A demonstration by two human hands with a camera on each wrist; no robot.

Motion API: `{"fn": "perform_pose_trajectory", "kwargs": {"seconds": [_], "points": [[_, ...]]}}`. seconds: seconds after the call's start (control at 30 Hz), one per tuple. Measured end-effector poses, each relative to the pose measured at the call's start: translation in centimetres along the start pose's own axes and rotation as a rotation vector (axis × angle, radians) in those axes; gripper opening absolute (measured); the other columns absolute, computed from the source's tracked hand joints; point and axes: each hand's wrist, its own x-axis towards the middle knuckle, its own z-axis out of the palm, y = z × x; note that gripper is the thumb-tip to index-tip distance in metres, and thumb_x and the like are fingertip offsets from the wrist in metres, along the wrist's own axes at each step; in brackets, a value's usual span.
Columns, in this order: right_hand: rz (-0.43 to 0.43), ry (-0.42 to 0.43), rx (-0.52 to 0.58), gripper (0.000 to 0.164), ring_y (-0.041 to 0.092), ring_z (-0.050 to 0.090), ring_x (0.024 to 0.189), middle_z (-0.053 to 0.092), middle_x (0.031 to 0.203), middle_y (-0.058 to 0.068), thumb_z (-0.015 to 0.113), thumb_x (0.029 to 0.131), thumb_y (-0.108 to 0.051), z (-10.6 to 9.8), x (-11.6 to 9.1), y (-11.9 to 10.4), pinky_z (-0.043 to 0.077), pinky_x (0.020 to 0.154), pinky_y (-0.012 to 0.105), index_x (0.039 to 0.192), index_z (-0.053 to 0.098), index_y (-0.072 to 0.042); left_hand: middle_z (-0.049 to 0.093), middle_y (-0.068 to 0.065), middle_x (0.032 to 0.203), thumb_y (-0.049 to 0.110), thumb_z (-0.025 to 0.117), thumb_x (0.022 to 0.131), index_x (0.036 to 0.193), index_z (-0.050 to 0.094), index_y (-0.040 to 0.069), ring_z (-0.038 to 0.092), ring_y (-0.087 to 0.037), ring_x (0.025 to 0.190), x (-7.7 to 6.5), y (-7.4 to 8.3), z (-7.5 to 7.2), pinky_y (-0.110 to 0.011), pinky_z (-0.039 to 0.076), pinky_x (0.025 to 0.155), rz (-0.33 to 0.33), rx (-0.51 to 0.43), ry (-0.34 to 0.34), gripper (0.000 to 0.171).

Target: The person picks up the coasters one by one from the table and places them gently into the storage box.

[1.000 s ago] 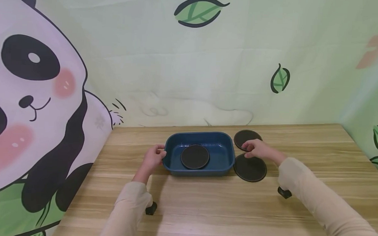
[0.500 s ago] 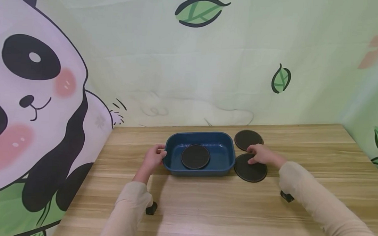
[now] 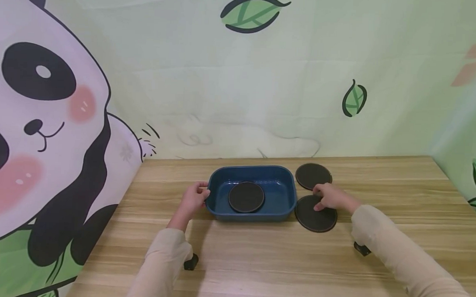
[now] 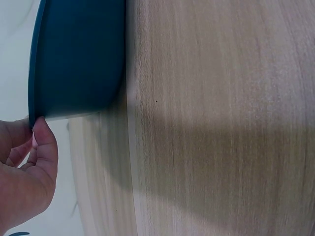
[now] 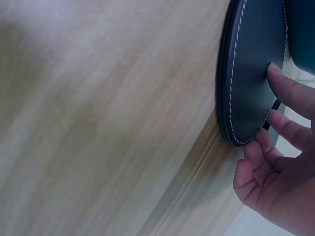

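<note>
A deep blue rectangular dish [image 3: 277, 191] stands on the table with a round black coaster [image 3: 246, 197] lying inside it. My left hand [image 3: 194, 197] pinches the dish's left rim between thumb and fingers; the left wrist view shows the thumb [image 4: 45, 135] against the outer wall. Right of the dish lie two more round black coasters. On the nearer, stitched coaster [image 5: 251, 64], my right hand [image 3: 330, 197] has its thumb on the top face and its fingers curled at the edge. The farther coaster [image 3: 313, 175] lies just behind that hand.
The wood-grain table [image 3: 249, 262] reaches back to a pale green wall cloth [image 3: 248, 92] printed with leaves. A large printed panda [image 3: 46, 115] fills the left side. The near coaster lies close to the dish's right end.
My right hand has shifted slightly right and nearer, its thumb settling onto the near coaster. That coaster has slid a little toward me. The left hand and dish have stayed in place.
</note>
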Motion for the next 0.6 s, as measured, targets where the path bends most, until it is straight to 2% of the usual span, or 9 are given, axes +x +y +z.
{"fn": "perform_pose_trajectory", "kwargs": {"seconds": [0.27,0.6], "points": [[0.047,-0.031,0.033,0.051,0.023,0.048,0.078,0.054,0.095,0.019,0.072,0.071,-0.016,0.03,-0.18,0.12,0.041,0.070,0.034,0.108,0.045,0.005,0.052,-0.020,0.107,0.009,0.048,0.090,0.120,0.048,0.001,0.052,-0.022,0.080,0.00,0.08,0.02,-0.033,0.049,0.065,-0.012,0.004,-0.003,0.031],[0.049,-0.033,0.121,0.048,0.025,0.046,0.080,0.050,0.104,0.024,0.070,0.071,-0.009,-0.31,-0.49,-0.10,0.041,0.070,0.033,0.106,0.041,0.006,0.051,-0.021,0.108,0.008,0.048,0.090,0.121,0.047,0.001,0.052,-0.023,0.081,0.01,0.10,0.01,-0.036,0.049,0.070,-0.019,-0.003,-0.007,0.032]]}}
